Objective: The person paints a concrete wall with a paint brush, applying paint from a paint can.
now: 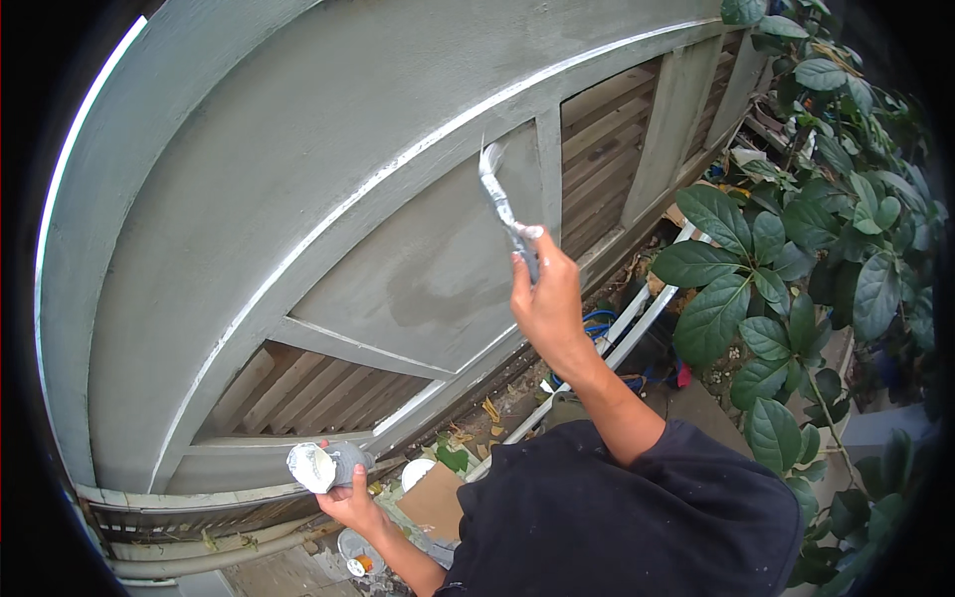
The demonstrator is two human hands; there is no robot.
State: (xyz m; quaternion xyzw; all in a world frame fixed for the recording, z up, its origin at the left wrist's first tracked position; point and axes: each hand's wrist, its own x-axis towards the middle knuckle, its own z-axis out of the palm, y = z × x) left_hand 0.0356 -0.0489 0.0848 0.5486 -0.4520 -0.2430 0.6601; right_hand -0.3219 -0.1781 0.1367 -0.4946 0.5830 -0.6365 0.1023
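Note:
My right hand point(547, 294) is closed round the grey handle of a paintbrush point(497, 199). White paint coats the brush, and its bristle tip is up at the top edge of a recessed grey wall panel point(438, 259); whether it touches cannot be made out. A darker, damp-looking patch shows on that panel. Lower left, my left hand point(353, 502) grips a paint-smeared grey cup point(348, 463), tilted so its mouth shows white paint inside. White paint lines the ledge point(368, 189) above the panel and parts of its lower border.
Brown slatted vents point(313, 393) flank the panel. Leafy branches point(746, 259) crowd the right side. White metal rails point(637, 318), blue cord point(597, 323), cardboard point(433, 502) and a clear tub point(358, 547) lie below. Pipes point(209, 557) run along the lower left.

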